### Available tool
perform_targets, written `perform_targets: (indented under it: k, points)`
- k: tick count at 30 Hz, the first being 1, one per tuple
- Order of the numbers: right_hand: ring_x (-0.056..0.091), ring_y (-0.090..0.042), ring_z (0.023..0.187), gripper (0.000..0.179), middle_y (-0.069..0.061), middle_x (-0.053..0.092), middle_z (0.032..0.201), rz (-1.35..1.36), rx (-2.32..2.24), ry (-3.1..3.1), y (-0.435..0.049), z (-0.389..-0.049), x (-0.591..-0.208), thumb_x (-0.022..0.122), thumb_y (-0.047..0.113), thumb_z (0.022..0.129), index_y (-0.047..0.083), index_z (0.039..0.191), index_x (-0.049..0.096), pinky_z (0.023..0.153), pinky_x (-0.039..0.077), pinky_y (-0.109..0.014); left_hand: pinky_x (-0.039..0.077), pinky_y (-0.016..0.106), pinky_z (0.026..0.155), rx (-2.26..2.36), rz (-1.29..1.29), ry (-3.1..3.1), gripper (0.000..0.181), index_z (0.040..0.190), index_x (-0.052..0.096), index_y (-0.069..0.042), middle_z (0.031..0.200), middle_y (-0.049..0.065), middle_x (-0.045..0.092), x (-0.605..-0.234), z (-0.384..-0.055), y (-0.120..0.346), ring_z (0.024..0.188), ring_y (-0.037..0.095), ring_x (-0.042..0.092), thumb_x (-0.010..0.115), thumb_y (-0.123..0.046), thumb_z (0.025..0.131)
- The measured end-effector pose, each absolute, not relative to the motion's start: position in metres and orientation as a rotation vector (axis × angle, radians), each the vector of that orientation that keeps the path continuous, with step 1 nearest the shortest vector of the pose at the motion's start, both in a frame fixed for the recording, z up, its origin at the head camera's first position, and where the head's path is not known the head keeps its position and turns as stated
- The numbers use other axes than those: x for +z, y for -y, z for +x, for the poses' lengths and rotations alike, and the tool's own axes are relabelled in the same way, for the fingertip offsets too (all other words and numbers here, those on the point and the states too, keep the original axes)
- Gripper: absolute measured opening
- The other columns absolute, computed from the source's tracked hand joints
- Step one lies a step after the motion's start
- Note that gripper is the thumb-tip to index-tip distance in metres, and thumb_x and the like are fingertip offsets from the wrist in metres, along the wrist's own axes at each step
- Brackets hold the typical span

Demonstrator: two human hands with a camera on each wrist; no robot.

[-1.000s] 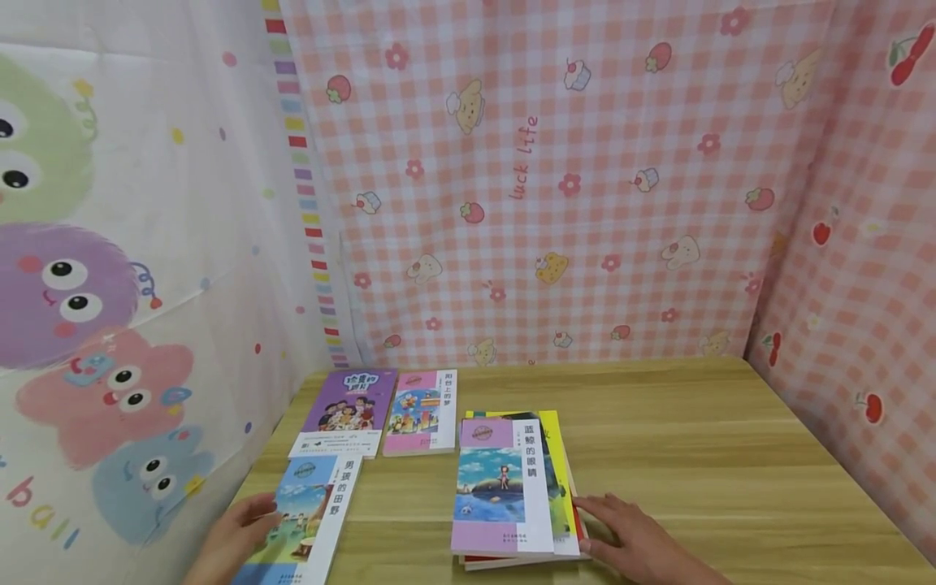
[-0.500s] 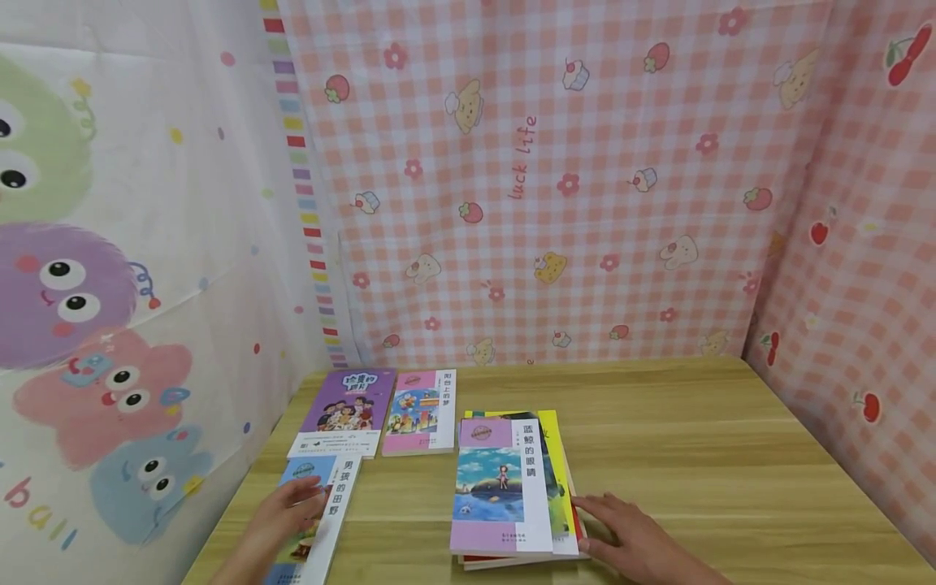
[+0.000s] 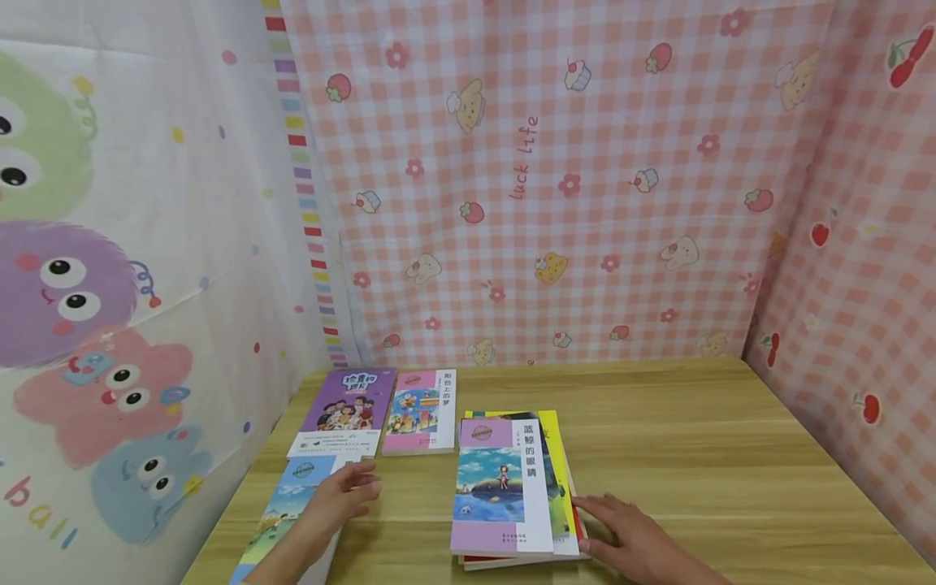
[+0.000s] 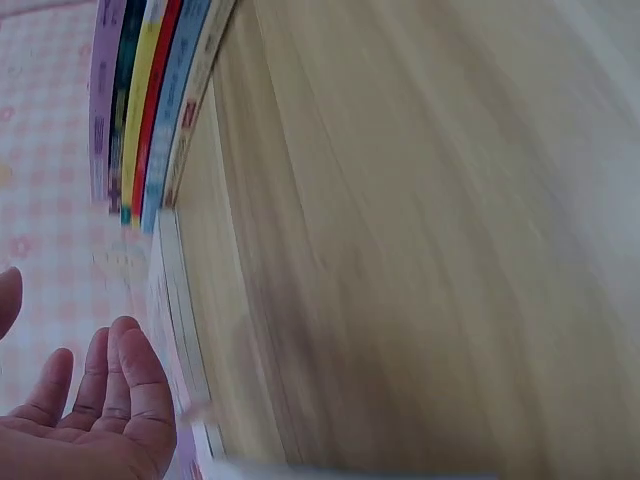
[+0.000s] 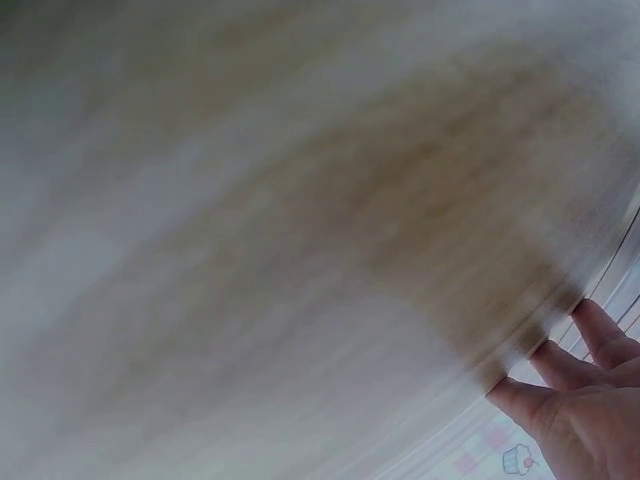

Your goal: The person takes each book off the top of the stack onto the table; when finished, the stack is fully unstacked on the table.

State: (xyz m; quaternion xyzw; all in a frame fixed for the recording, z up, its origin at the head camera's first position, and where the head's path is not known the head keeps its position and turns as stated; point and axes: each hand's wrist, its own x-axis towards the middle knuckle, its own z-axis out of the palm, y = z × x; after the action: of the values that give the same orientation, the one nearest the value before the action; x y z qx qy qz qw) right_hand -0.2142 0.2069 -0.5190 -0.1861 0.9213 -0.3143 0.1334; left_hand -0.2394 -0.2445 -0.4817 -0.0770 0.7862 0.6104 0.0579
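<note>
My left hand hovers over a blue-covered book at the front left and hides part of its cover. In the left wrist view, the fingers of the left hand are loosely bent with nothing between them. To its right lies a stack of several books, topped by a pink and blue book with a yellow book showing beneath. My right hand rests at the stack's right side, its fingertips against the edge. The right wrist view has the fingers of the right hand extended.
A purple book and another pink book lie side by side at the back left of the wooden table. Patterned cloths hang behind and on both sides. The stack's coloured spines show in the left wrist view.
My left hand has moved rightward and slightly forward across the blue-covered book, from its left side to near its right edge. The right hand and the books stay in place.
</note>
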Motion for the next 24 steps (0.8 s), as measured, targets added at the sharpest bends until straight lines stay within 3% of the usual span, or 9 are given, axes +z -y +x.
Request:
perform_targets:
  k: [10,17,24]
  points:
    - [0.040,-0.049,0.131,0.064,-0.014,0.050,0.144,-0.574,-0.937,-2.654,-0.208,-0.215,-0.520,0.059,0.058,0.093,0.026,0.146,0.049,0.096,0.035,-0.074,0.056,0.047,0.084,1.841,0.152,-2.265,0.059,0.140,0.037,0.018,0.118,0.023,0.060,-0.493,-0.251,0.203,0.103,0.038,0.063,0.065,-0.011,0.096]
    - [0.039,-0.050,0.132,0.064,-0.013,0.050,0.145,-0.582,-0.937,-2.653,-0.208,-0.216,-0.521,0.058,0.058,0.093,0.026,0.147,0.048,0.096,0.034,-0.074,0.057,0.045,0.082,1.828,0.219,-2.230,0.061,0.142,0.036,0.016,0.118,0.024,0.060,-0.502,-0.258,0.180,0.101,0.036,0.064,0.065,-0.008,0.094]
    - [0.037,-0.052,0.133,0.065,-0.014,0.050,0.145,-0.555,-0.930,-2.643,-0.208,-0.216,-0.520,0.059,0.058,0.092,0.025,0.147,0.048,0.096,0.034,-0.075,0.057,0.043,0.082,1.847,0.239,-2.194,0.065,0.140,0.039,0.016,0.114,0.019,0.061,-0.507,-0.261,0.162,0.092,0.024,0.064,0.071,-0.011,0.090]
